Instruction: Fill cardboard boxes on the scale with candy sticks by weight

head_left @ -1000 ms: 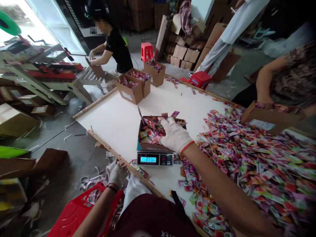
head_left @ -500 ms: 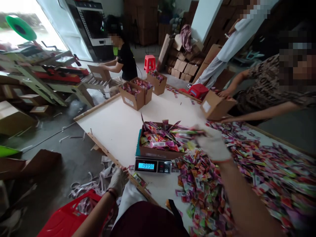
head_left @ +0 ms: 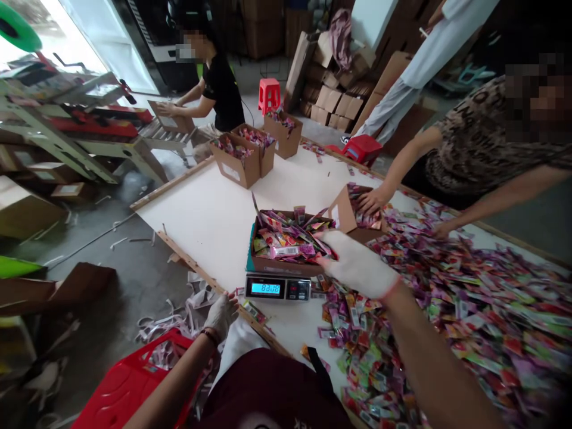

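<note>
My right hand [head_left: 360, 265], in a white glove with bare fingertips, is at the right end of an open cardboard box [head_left: 286, 264]. Its fingers close around candy packets [head_left: 322, 245] at the box's edge, partly hidden by the glove. Long, colourful packets [head_left: 286, 241] fill this box, some sticking up past the rim. Beneath the box is a digital scale [head_left: 277, 288] with a lit blue display, its digits smeared. My left hand [head_left: 222, 316], also gloved, rests by the wooden table edge left of the scale, fingers apart and holding nothing.
Loose packets [head_left: 447, 304] cover the table's right side. A co-worker's hand [head_left: 375, 199] presses into another box [head_left: 342, 211] beyond mine. Several filled boxes [head_left: 235, 170] stand at the far edge. A red stool [head_left: 129, 381] is at lower left, near white strips on the floor.
My right hand has moved left with packets to the box's right end. The display digits have changed. The co-worker's box now rests nearer to mine. My left hand stays by the table edge.
</note>
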